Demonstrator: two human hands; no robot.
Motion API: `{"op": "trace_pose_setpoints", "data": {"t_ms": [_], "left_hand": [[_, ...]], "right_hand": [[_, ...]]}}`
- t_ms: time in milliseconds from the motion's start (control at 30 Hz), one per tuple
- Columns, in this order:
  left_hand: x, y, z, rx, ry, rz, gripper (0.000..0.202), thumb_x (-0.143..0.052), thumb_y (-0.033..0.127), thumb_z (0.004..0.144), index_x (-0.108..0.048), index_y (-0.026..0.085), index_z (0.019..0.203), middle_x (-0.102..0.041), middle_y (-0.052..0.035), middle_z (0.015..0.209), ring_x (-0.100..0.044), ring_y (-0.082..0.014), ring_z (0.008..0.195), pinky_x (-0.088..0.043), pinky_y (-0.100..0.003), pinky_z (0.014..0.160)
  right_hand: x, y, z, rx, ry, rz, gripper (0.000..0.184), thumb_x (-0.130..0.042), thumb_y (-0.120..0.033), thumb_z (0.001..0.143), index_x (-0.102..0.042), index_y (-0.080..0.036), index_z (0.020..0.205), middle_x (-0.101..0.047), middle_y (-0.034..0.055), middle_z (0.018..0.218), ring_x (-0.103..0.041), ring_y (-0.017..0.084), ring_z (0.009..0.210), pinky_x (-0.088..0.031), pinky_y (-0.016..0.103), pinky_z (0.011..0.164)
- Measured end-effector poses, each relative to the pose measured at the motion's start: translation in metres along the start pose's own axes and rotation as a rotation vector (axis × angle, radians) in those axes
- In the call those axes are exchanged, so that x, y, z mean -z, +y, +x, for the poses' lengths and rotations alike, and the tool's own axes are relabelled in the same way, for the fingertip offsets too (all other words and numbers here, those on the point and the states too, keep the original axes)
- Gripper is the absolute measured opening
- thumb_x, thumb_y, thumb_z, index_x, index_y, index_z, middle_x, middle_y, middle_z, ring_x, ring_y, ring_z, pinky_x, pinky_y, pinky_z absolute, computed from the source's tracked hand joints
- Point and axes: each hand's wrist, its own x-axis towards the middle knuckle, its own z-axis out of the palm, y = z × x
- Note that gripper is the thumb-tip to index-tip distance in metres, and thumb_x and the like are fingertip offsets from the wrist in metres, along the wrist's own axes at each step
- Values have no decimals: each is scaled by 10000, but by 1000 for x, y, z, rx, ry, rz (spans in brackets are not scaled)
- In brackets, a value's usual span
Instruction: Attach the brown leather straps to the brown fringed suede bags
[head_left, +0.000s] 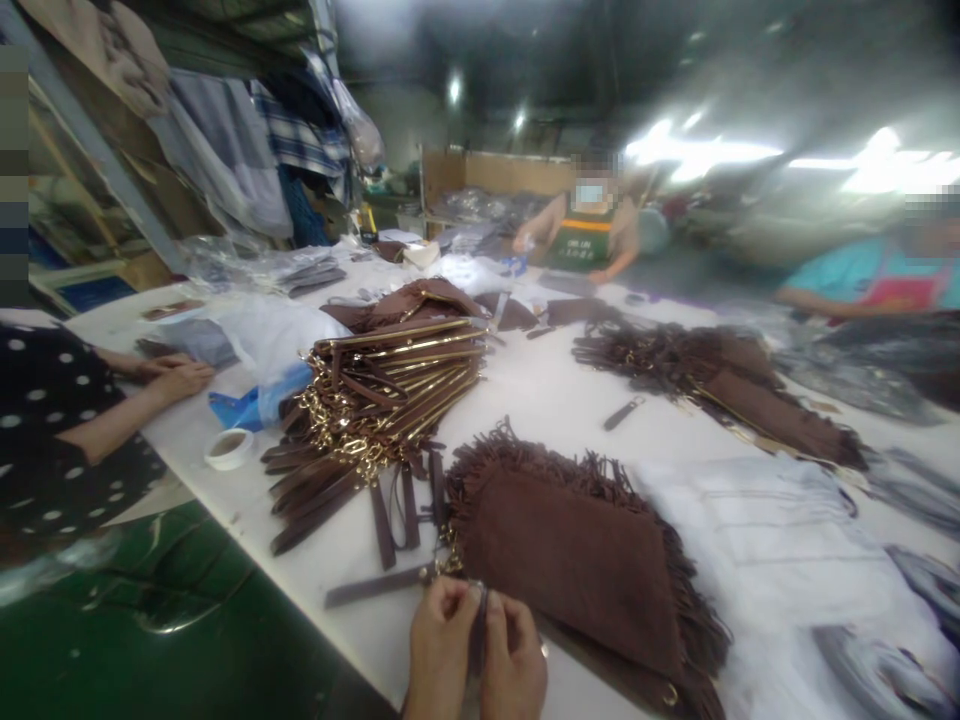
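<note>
Brown strap (478,635), pinched between my left hand (439,645) and right hand (514,655), points away from me; fringed bag (570,560) lies just beyond, nearer my right!

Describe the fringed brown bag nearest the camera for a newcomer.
On the white table, find the left hand and right hand at the bottom of the view. The fringed brown bag lies just beyond, to their right. Unlike the gold-zipped pile to its left, it shows one broad, plain panel with shaggy edges.
</note>
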Motion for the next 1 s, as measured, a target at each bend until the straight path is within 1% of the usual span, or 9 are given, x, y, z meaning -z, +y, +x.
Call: {"op": "trace_pose_setpoints", "data": {"t_ms": [100, 300, 433, 533, 600, 700, 800, 900, 1000], "left_hand": [[-3, -1, -3, -61, -5, 26, 282, -591, 465, 778, -569, 185, 752, -645, -34, 708, -602, -209, 705, -470, -304, 682], [-2, -9, -12, -142, -59, 96, 288, -450, 470, 897, -560, 209, 844, -660, -37, 786, -614, -207, 756, -476, -299, 720], [5, -1, -21, -226, -104, 213, 299, -416, 446, 919, -592, 210, 867, -676, -61, 854, -619, -216, 804, -455, -300, 774], [12, 8, -24, -274, -198, 280, 323, -367, 421, 940, -605, 209, 889, -669, -68, 855, -616, -215, 817, -444, -294, 784], [17, 12, -21, -273, -254, 288, 330, -353, 401, 947, -612, 209, 877, -665, -58, 824, -616, -208, 802, -440, -286, 771], [20, 14, -10, -203, -246, 219, 255, -458, 350, 900, -633, 195, 797, -673, -45, 777, -619, -201, 767, -441, -272, 737], [19, 12, 1, -80, -213, 71, 163, -601, 304, 789, -650, 166, 718, -676, -45, 720, -610, -195, 725, -446, -264, 702], [15, 8, 3, 41, -177, -122, 173, -689, 315, 714, -648, 147, 696, -649, -27, 663, -576, -158, 642, -430, -239, 627], [13, 7, -3, 184, -154, -287, 227, -758, 334, 653, -643, 146, 704, -634, -13, 648, -561, -134, 597, -418, -222, 578]], "right_hand": [[0, -1, -3, 103, 30, -38, 437, -499, -606, 839, -663, -202, 813, -701, 42, 791, -619, 216, 751, -452, 289, 699], [2, 6, -7, 337, -33, -118, 353, -476, -504, 908, -676, -214, 924, -683, 61, 928, -610, 218, 879, -429, 313, 815], [3, 18, -6, 446, -39, -126, 336, -463, -463, 933, -678, -208, 980, -674, 80, 987, -614, 215, 920, -447, 319, 841], [3, 25, -6, 518, -76, -108, 313, -456, -429, 945, -672, -206, 991, -676, 83, 980, -619, 210, 930, -457, 324, 855], [4, 26, -6, 541, -100, -104, 288, -460, -400, 949, -671, -210, 997, -677, 75, 972, -623, 198, 924, -456, 311, 857], [6, 20, -5, 520, -126, -110, 286, -455, -399, 951, -676, -219, 976, -679, 59, 944, -625, 189, 908, -449, 291, 845], [10, 11, -4, 426, -156, -135, 321, -443, -452, 943, -675, -232, 912, -683, 36, 890, -629, 188, 849, -447, 276, 787], [12, 6, -2, 328, -156, -186, 352, -446, -508, 926, -665, -239, 867, -685, 23, 842, -631, 194, 785, -448, 276, 738], [12, 10, -1, 326, -138, -236, 351, -441, -510, 927, -651, -235, 868, -686, 24, 843, -638, 197, 776, -459, 275, 726]]}}
